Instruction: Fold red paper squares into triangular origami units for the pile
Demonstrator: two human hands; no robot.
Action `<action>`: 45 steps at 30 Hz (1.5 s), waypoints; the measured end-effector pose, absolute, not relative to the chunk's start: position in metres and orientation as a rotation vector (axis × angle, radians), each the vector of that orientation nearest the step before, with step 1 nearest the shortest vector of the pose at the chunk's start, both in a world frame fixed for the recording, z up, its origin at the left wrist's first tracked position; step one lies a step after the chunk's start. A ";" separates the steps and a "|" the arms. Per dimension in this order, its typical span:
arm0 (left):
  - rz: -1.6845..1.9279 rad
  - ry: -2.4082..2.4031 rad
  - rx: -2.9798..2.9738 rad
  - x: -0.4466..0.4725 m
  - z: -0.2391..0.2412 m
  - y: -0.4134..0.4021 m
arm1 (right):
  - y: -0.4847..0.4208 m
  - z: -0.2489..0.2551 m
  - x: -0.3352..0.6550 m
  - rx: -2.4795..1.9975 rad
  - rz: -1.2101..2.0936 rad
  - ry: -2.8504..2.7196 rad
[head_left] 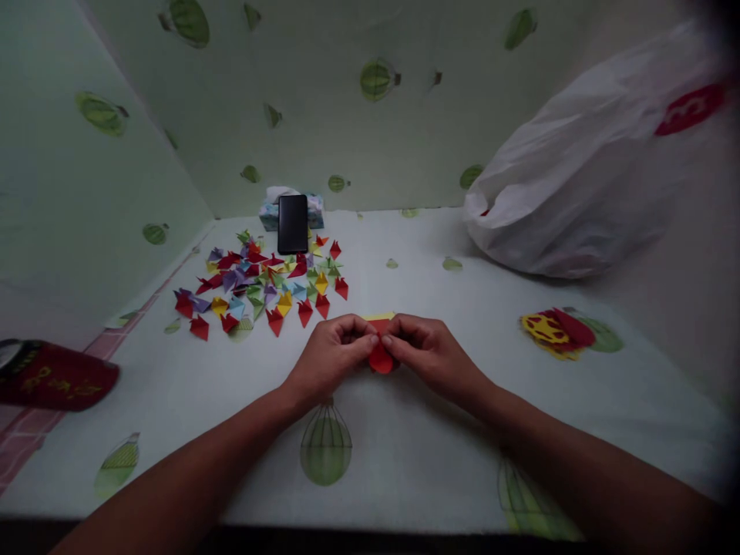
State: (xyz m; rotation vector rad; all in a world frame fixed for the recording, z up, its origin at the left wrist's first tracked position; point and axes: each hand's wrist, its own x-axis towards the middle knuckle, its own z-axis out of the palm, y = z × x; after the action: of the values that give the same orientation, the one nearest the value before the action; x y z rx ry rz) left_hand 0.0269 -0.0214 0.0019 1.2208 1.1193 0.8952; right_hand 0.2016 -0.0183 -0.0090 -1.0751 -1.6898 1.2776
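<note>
Between my two hands, near the middle of the table, is a small piece of red folding paper point(381, 361). My left hand point(341, 347) pinches its left side between thumb and fingers. On the other side my right hand point(419, 347) pinches it the same way, the two thumbs almost meeting. A strip of yellow paper point(378, 316) shows just behind the red piece; whether it is held or lies on the table I cannot tell. Beyond my left hand lies a spread of folded paper cranes point(254, 281) in red, yellow, green, blue and purple.
A black phone point(293, 223) leans on a tissue box point(315, 210) behind the cranes. At far left is a red can point(61, 375). A white plastic bag point(555, 185) stands at back right, with yellow and red paper cut-outs point(546, 327) in front of it.
</note>
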 end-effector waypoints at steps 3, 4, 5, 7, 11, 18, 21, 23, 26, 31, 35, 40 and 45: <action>0.897 1.121 1.204 0.027 0.003 -0.022 | -0.017 -0.010 0.202 -1.103 1.222 -1.725; 0.896 1.123 1.199 0.027 0.003 -0.022 | -0.017 -0.010 0.202 -1.111 1.213 -1.733; 0.895 1.125 1.193 0.027 0.003 -0.022 | -0.017 -0.010 0.202 -1.116 1.207 -1.736; 0.890 1.123 1.187 0.026 0.003 -0.022 | -0.017 -0.011 0.202 -1.120 1.201 -1.739; 0.881 1.099 1.196 0.024 0.000 -0.021 | -0.017 -0.011 0.202 -1.124 1.157 -1.770; 0.863 1.059 1.189 0.023 -0.002 -0.019 | -0.017 -0.013 0.202 -1.139 1.007 -1.857; 0.854 1.054 1.184 0.023 -0.002 -0.018 | -0.018 -0.012 0.202 -1.112 0.964 -1.870; 0.848 1.058 1.185 0.023 -0.002 -0.018 | -0.019 -0.013 0.202 -1.102 0.935 -1.879; 0.840 1.078 1.205 0.024 -0.001 -0.017 | -0.019 -0.014 0.201 -1.091 0.922 -1.883; 0.815 1.135 1.241 0.024 0.002 -0.017 | -0.017 -0.014 0.203 -1.056 1.107 -1.828; 0.774 1.145 1.267 0.022 0.001 -0.016 | -0.016 -0.011 0.204 -0.974 1.267 -1.767; 0.725 1.121 1.318 0.020 0.000 -0.015 | -0.014 -0.012 0.206 -0.971 1.305 -1.752; 0.642 1.167 1.434 0.022 0.005 -0.017 | -0.012 -0.015 0.208 -1.047 1.160 -1.863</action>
State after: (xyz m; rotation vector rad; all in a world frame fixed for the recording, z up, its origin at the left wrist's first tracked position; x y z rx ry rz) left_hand 0.0217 -0.0175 0.0051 1.4343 1.1666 0.6416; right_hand 0.2077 -0.0116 -0.0147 -1.0469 -1.8629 1.1602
